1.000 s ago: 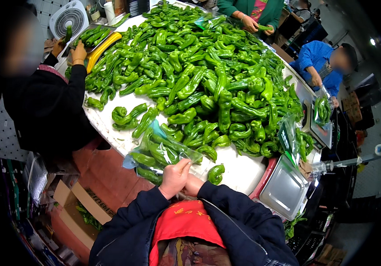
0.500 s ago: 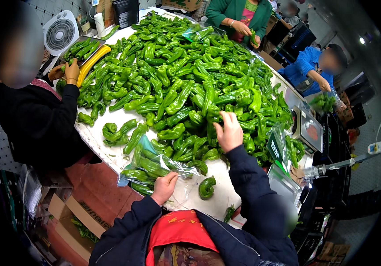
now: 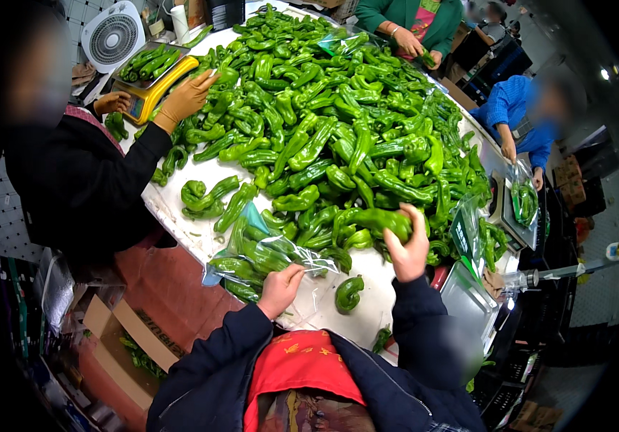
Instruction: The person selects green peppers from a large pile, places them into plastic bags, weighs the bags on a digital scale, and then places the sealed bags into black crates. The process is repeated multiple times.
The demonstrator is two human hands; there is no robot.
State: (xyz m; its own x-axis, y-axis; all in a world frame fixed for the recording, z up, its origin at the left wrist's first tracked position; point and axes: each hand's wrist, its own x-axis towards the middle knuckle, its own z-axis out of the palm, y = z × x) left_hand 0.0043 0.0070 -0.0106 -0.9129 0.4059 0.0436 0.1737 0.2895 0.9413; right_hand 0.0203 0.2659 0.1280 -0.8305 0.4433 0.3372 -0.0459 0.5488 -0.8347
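Left hand: grip clenched on clear bag. Right hand: grip closed around green pepper, above the bench.

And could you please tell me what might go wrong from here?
The clear plastic bag lies at the white table's near-left edge, so it might slide off if the left hand loses its pinch.

The right hand grips the long green pepper toward one end, so it could slip.

The small green pepper by the near edge might get knocked off by the right sleeve.
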